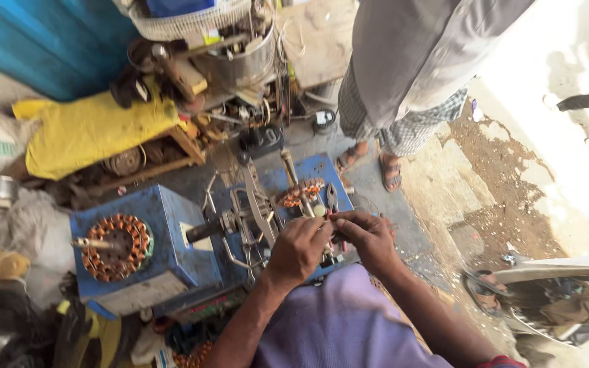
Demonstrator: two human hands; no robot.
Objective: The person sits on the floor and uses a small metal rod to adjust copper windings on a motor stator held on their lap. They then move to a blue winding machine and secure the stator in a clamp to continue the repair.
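Note:
My left hand [299,247] and my right hand [368,236] meet over a blue metal winding machine [172,238]. Both pinch something small between their fingertips near a pale round knob [320,210]; what it is stays too small to tell. Just beyond the fingers lies a copper-wound stator [299,193] on the blue plate, with pliers [333,197] beside it. A metal crank mechanism [250,215] sits left of my left hand. A second copper-wound stator [117,247] is mounted on the left face of the blue box.
A person in sandals and checked cloth [403,82] stands at the far side. A yellow cloth [90,129] covers a wooden rack, with metal pots and scrap [233,61] behind it. Another person's foot [489,293] is at right on cracked floor.

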